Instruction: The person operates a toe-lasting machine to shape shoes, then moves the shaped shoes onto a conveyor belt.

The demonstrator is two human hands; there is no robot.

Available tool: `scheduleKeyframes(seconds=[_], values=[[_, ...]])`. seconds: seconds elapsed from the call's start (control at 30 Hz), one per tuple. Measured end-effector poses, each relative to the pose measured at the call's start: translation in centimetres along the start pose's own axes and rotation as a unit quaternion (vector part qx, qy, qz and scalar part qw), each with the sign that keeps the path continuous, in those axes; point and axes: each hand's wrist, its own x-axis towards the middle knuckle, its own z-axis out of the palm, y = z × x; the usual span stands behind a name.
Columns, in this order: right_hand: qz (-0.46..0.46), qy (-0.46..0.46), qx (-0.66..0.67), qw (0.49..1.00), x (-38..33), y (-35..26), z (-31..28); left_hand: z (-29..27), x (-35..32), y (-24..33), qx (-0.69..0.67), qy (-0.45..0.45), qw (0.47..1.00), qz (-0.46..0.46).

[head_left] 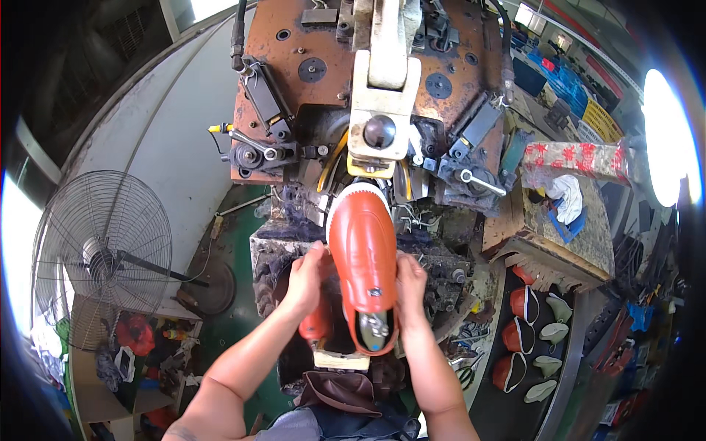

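A reddish-brown leather shoe upper (360,242) sits on a last, its toe with a pale serrated edge lying under the machine's white clamp head (379,132). The dark end of the last (373,331) shows in the heel opening, toward me. My left hand (307,275) is closed at the shoe's left side, its fingertips partly hidden. Along the right side, my right hand (410,283) grips the shoe, fingers mostly out of sight behind it. A second red piece (316,323), partly covered, rests below my left hand.
A rusty brown machine plate (309,44) with levers spreads ahead. A wire-caged fan (103,257) stands at left. On the right, a rack (489,400) carries several red and pale green shoe pieces, below a worn wooden table (588,250) with a white glove (566,198).
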Motion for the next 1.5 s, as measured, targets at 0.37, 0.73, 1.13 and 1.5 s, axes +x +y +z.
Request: scheduleKeyframes(seconds=[0.37, 0.73, 1.13, 1.5], values=[[0.001, 0.081, 0.075, 0.994, 0.1, 2.6, 4.7, 2.7, 1.7, 2.5, -0.051, 0.116, 0.992, 0.012], [0.024, 0.08, 0.095, 0.992, 0.3, 2.8, 4.9, 2.4, 2.2, 2.8, -0.079, 0.127, 0.989, -0.012], [0.032, 0.071, 0.126, 0.989, 0.5, 2.9, 4.5, 2.5, 1.4, 2.0, -0.153, 0.126, 0.98, -0.032], [-0.044, 0.076, -0.02, 0.996, 2.1, 6.5, -0.7, -1.1, 1.5, -1.7, 0.082, 0.125, 0.988, 0.038]])
